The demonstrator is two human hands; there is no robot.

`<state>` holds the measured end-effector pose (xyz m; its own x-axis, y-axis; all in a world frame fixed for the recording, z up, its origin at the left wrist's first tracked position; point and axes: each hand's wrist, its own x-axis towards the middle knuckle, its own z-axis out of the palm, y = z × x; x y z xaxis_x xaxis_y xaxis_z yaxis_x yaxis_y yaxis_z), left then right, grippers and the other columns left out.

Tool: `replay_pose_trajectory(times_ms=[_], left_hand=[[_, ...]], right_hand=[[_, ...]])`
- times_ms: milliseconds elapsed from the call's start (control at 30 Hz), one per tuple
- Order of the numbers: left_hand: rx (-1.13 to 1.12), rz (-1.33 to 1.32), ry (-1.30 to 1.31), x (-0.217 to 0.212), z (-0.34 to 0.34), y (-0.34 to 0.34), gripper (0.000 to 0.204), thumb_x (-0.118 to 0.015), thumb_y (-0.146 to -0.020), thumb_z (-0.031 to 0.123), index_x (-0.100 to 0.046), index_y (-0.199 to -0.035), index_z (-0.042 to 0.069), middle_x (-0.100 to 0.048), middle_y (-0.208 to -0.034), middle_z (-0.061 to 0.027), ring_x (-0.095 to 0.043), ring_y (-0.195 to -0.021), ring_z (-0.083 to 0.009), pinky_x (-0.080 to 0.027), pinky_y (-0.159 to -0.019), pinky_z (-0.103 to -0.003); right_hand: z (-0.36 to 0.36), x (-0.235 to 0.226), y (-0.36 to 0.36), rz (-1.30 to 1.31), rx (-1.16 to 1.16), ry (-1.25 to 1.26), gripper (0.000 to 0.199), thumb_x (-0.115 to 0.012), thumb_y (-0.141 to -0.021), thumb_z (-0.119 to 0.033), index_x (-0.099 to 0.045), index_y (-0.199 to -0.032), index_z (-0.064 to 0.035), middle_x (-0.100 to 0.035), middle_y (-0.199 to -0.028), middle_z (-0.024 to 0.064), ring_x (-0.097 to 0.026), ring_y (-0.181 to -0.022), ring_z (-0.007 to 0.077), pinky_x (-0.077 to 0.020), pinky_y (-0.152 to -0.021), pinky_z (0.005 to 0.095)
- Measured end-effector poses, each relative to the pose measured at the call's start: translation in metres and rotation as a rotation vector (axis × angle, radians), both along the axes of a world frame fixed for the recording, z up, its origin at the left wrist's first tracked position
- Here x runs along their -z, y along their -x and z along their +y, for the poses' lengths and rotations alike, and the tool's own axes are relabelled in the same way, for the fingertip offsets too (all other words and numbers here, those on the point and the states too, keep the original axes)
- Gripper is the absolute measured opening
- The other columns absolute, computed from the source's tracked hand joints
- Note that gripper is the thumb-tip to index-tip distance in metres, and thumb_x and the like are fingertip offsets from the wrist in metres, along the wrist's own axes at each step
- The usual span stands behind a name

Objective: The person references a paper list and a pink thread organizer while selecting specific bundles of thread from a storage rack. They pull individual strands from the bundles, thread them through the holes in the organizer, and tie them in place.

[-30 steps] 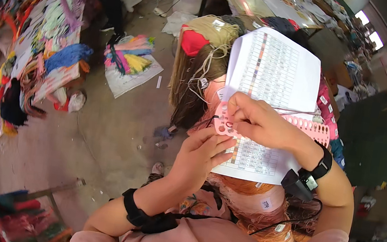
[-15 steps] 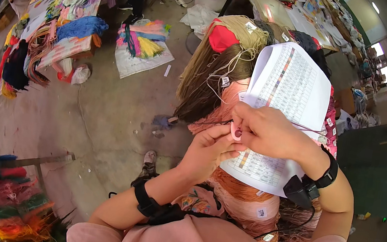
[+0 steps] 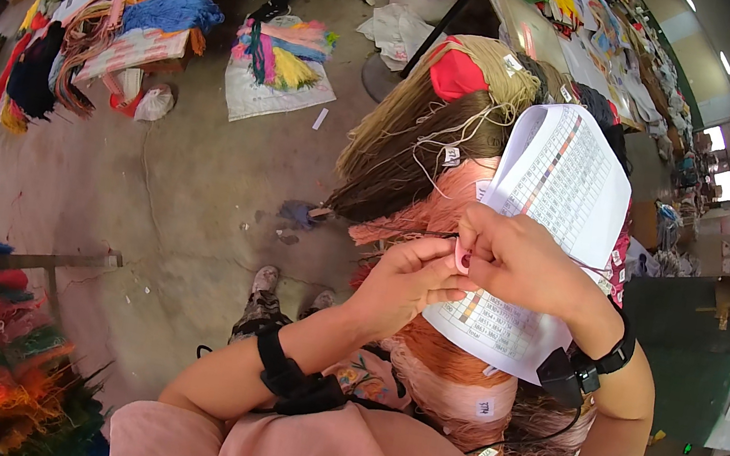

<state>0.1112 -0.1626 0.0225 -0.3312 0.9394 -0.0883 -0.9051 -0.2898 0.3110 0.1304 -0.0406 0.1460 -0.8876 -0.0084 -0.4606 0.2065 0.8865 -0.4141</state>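
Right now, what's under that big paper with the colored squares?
Under the paper lie hanks of yarn: orange, peach and brown. The paper and both hands cover the yarn in the middle, so what's there can't be seen.

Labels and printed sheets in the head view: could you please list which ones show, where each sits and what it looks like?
Printed chart sheet: white paper with a grid of rows and small colour swatches, lying over the hair bundles, under the right hand.
Small tag: white square, on the brown hair bundle.
Small tag: white, on the orange bundle, below the left hand.
Small pink tag: pinched between both hands.
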Motion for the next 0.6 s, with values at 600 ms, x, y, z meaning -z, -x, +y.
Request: replay_pose_trajectory(times_ms=[600], left_hand=[[0.017, -0.006, 0.087, -0.007, -0.040, 0.008, 0.019, -0.045, -0.083, 0.013, -0.050, -0.097, 0.001, -0.056, -0.079, -0.0067, -0.041, -0.041, -0.0026, -0.028, -0.036, -0.016]], right_hand=[[0.012, 0.033, -0.052, 0.401, 0.322, 0.229, 0.017, -0.050, -0.071, 0.003, -0.042, -0.084, -0.0036, -0.051, -0.062, 0.0075, -0.048, -0.047, 0.0180, -0.0356, -0.043, 0.0260]])
